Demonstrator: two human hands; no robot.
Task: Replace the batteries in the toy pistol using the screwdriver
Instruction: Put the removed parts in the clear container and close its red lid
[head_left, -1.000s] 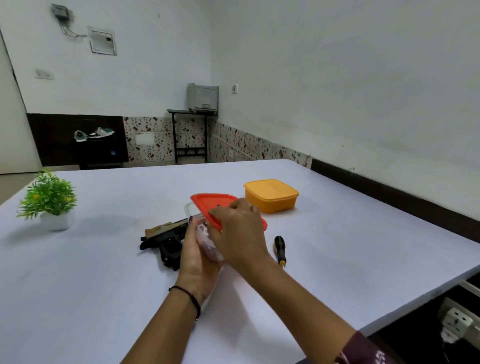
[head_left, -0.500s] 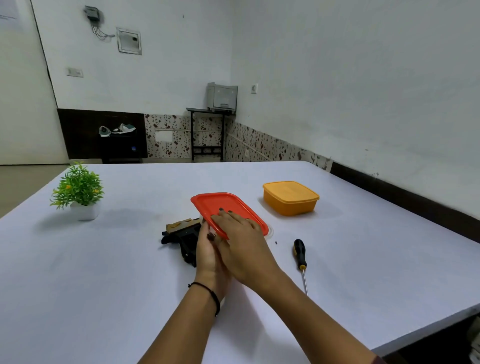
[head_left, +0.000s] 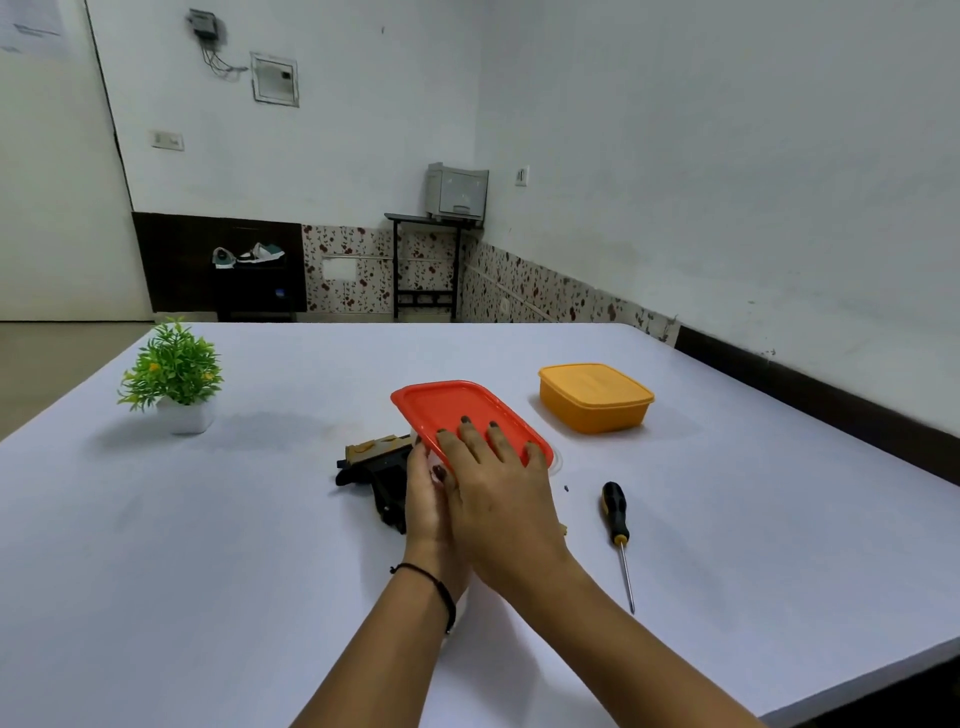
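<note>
two lidded boxes sit on the white table (head_left: 208, 571), and i'll place everything off the red lid (head_left: 457, 408) in the middle. right of the red lid and a little further back is an orange box (head_left: 595, 400), lid on, well apart from it. right of the red lid and nearer to me the screwdriver (head_left: 615, 514) lies flat, black and yellow handle pointing away, shaft toward me, touching nothing. between the red lid and the screwdriver there's a tiny dark speck (head_left: 566, 488), too small to tell what it is. far left of the red lid stands a small green plant (head_left: 174, 371) in a white pot.

the toy pistol (head_left: 376, 462) lies on the table just left of the red lid, partly hidden by the lid's edge and the left hand (head_left: 426, 499). it's black with a tan top, grip pointing toward me.

the red lid sits on a clear box (head_left: 557, 462); only a sliver of its rim shows on the right. the right hand (head_left: 493, 483) lies flat on the lid, fingers straight and spread. the left hand holds the box's near left side, thumb curled at the lid edge, other fingers mostly hidden. can't tell what's in either box.
</note>
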